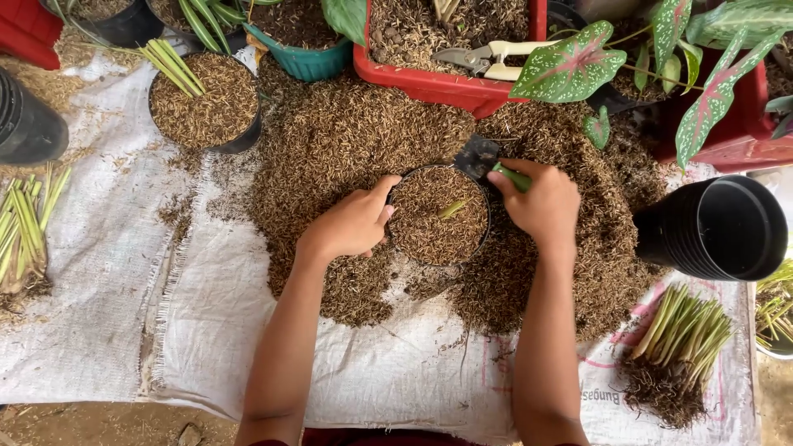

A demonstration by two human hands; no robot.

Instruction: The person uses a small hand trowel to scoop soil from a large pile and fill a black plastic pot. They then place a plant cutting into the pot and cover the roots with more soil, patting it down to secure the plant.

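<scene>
Looking down on a white sack (396,372) spread on the ground, with a wide heap of brown husk (330,140) across its far half. In the middle of that heap sits 1 small black pot (438,215), filled nearly to the rim, a pale green shoot (453,208) lying tilted in the filling. The left hand (353,225) cups the pot's left wall, fingers curled against the rim, steadying it. The right hand (541,202) sits just right of the pot, fingers closed around the green handle of a trowel (483,157). The trowel's long axis runs from the fist up and left, so its dark blade lies at the pot's far-right rim, touching or just over it. So the pot lies between the 2 hands, and the right hand is the one carrying the tool. Near the sack's far-left corner, a second pot (205,103) stands filled, with green leaves in it. At the right edge a stack of empty black pots (714,227) lies on its side. A bundle of cuttings (677,347) rests near the sack's near-right corner. Pruners (487,58) lie in a red planter (446,83) at the far edge.
</scene>
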